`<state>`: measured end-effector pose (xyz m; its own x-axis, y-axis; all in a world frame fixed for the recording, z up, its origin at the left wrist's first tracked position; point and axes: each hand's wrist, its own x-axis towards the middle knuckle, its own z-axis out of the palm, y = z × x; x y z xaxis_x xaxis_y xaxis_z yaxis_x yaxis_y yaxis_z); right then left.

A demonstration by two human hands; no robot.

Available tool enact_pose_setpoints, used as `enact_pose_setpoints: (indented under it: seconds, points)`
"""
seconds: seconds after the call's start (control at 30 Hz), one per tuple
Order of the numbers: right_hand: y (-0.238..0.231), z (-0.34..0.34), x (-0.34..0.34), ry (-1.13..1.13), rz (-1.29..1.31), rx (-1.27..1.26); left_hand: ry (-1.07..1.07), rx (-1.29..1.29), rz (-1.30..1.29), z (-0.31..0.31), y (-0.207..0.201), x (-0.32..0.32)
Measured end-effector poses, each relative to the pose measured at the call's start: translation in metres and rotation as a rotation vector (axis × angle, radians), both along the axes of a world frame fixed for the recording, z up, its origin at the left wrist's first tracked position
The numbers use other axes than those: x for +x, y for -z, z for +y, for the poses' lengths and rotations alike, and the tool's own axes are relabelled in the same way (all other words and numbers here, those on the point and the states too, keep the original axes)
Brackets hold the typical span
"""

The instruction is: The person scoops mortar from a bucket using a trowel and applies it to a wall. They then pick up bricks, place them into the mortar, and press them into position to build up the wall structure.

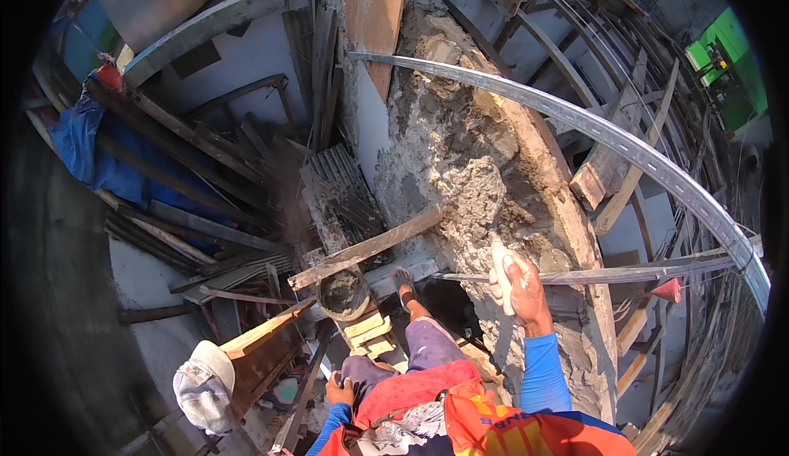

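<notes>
My right hand (526, 296) is closed round the pale handle of a trowel (500, 271). Grey wet mortar covers its blade, so the metal hardly shows. Below and beyond the blade, rough mortar (427, 119) spreads along the top of a wall or beam, with a long wooden board (567, 209) along its right edge. Beside my thigh at lower left is my left hand (339, 390), its fingers curled; whatever they grip, if anything, is hidden. A round bucket (343, 294) with mortar inside stands left of my foot.
A wooden strip (366, 251) lies across near the bucket. One long metal channel (575, 119) arches over the right side. Loose timbers (189, 144), a blue tarp (123, 160) and corrugated sheets (345, 181) are at left. A pale cap (204, 386) hangs at lower left.
</notes>
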<state>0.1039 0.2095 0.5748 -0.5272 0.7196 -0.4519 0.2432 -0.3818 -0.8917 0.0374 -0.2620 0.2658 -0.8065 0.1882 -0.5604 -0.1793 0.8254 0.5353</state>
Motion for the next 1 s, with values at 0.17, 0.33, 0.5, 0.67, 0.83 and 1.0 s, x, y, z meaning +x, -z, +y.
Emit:
enact_pose_setpoints:
  seconds: [0.17,0.33,0.5,0.67,0.83,1.0]
  points:
    - [-0.001,0.136,-0.016,0.225,0.124,0.177,-0.033,-0.035,0.038,-0.014,0.024,-0.011]
    - [0.016,0.257,-0.047,0.358,0.106,0.325,-0.024,-0.096,-0.002,-0.012,0.005,-0.023]
    - [-0.019,0.329,-0.147,0.175,0.192,0.329,-0.034,-0.12,-0.048,0.002,-0.007,-0.031]
    - [-0.024,0.374,-0.242,0.019,0.184,0.479,-0.086,-0.042,-0.021,0.031,-0.014,-0.042]
    - [0.035,0.404,-0.302,-0.124,-0.229,1.036,-0.071,-0.048,0.03,0.041,-0.024,-0.037]
    - [0.006,0.358,-0.253,-0.175,-0.292,1.351,-0.091,-0.017,0.01,0.032,-0.011,-0.011]
